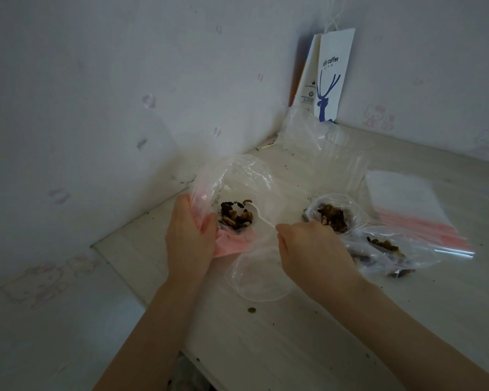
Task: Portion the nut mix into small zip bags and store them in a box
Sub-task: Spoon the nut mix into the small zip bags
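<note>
Pink-striped zip bag (232, 176) holding nut mix (236, 217), mouth gripped by left hand (188, 238) over table (266, 334). Right hand (311, 246) pinching one clear spoon (261, 218). Two more nut-filled bags (384, 245) beside it; one empty-bag stack (407, 204).

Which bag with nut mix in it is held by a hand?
The leftmost bag, its pink-striped mouth gripped by the left hand; the middle bag and rightmost bag lie on the table beside the right hand holding a spoon.

White paper coffee bag (329, 80) (blue deer print) upright in the corner of the pale table (266, 348).
</note>
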